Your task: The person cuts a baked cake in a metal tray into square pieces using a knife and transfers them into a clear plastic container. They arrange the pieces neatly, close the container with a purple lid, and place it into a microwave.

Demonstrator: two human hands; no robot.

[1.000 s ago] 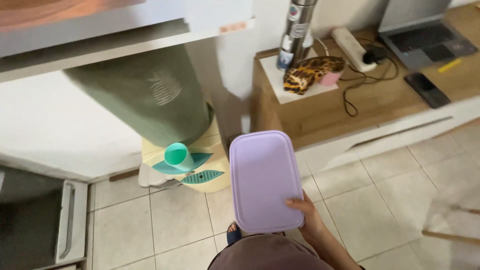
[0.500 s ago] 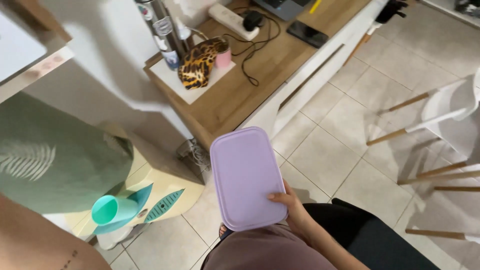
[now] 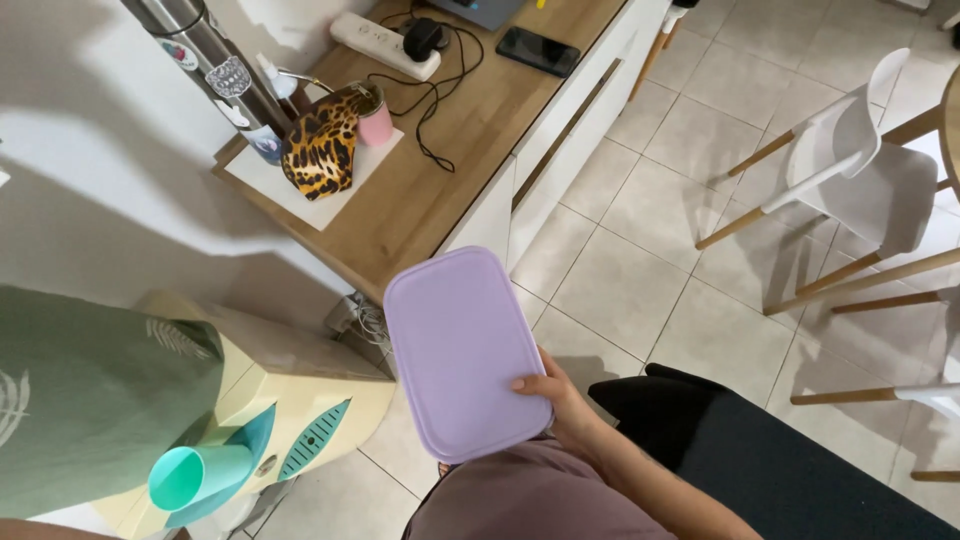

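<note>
While gripping, right hand (image 3: pixel 560 400) holds lilac lid (image 3: pixel 462 350).

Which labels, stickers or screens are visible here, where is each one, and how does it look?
Phone: flat on the wooden desk, dark screen, black rectangle.
Stickers: on the steel bottle at the wall, small, round and pale.
Laptop: desk's far edge, grey corner only, screen hidden.
Lilac lid: in the right hand, no label.
</note>
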